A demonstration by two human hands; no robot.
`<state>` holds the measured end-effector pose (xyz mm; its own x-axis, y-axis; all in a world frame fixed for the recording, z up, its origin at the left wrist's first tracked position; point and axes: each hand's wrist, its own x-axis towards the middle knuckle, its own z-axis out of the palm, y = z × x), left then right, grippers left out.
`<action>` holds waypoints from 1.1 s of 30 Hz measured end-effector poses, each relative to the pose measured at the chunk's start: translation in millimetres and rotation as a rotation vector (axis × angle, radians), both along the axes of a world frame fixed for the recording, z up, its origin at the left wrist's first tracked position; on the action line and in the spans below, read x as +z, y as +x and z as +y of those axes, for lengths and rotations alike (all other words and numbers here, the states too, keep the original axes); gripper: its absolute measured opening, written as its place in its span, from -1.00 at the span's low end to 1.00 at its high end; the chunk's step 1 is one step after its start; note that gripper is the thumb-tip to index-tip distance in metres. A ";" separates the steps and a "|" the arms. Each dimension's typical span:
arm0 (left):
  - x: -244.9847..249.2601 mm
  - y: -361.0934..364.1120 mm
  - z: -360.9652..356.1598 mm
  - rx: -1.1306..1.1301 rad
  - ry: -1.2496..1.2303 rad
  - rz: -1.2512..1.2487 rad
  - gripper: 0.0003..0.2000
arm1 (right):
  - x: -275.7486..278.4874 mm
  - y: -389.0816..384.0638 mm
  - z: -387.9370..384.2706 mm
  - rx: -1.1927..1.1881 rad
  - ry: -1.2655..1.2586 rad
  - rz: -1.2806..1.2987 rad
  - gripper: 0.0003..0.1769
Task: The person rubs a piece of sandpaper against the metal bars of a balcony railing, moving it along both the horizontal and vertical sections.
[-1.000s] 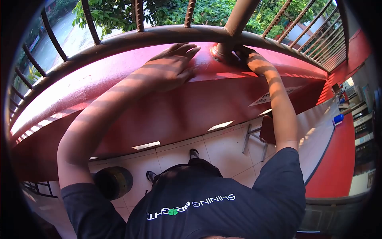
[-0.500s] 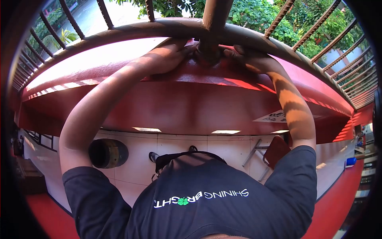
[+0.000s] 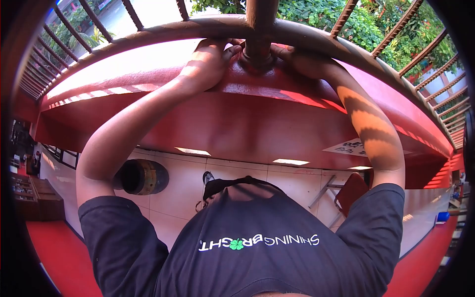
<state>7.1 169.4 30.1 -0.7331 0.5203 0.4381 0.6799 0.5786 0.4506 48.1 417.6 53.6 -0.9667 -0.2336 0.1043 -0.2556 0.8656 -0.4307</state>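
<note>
My left hand [image 3: 208,62] rests on the red ledge [image 3: 247,85], just left of the brown railing post [image 3: 258,55]. Its thumb points toward the post, and its other fingers curl behind, partly under the rail. On the opposite side, my right hand [image 3: 308,62] lies in shadow with its fingertips bent in at the post. Both hands look closed around the foot of the post. Whatever they may hold behind it is hidden.
A curved brown rail [image 3: 188,28] with upright ribbed bars [image 3: 391,30] crosses above the hands. Below the ledge are a dark round pot-like container [image 3: 143,176], a folding chair with a reddish-brown seat [image 3: 352,192] and a lettered white sign [image 3: 349,146]. Greenery [image 3: 316,22] grows outside.
The view has shifted slightly. My left hand has drawn back a little from the post and turned, showing more of its back. My right hand stays beside the post, its fingertips slightly higher.
</note>
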 end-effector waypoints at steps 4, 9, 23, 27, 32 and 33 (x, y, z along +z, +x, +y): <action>0.5 2.0 1.9 0.076 -0.054 -0.092 -0.76 | 5.1 -2.3 -2.9 0.010 0.113 0.009 -0.39; -1.3 29.4 -10.4 0.088 -0.068 0.036 -0.76 | 10.9 16.6 -5.3 0.055 0.288 -0.114 -0.40; 17.5 49.3 21.2 0.084 0.133 -0.336 -0.61 | 32.3 112.7 47.4 0.172 -0.554 0.430 -0.48; 12.0 44.1 17.4 0.102 0.349 -0.445 -0.63 | 11.4 111.6 89.2 -0.046 -0.805 0.793 -0.52; 21.5 75.3 6.3 -0.053 0.361 -0.413 -0.61 | -8.5 129.6 135.9 -0.439 -0.708 1.112 -0.56; 16.2 70.6 6.5 -0.051 0.357 -0.417 -0.61 | -6.3 133.0 138.7 -0.572 -0.732 1.137 -0.55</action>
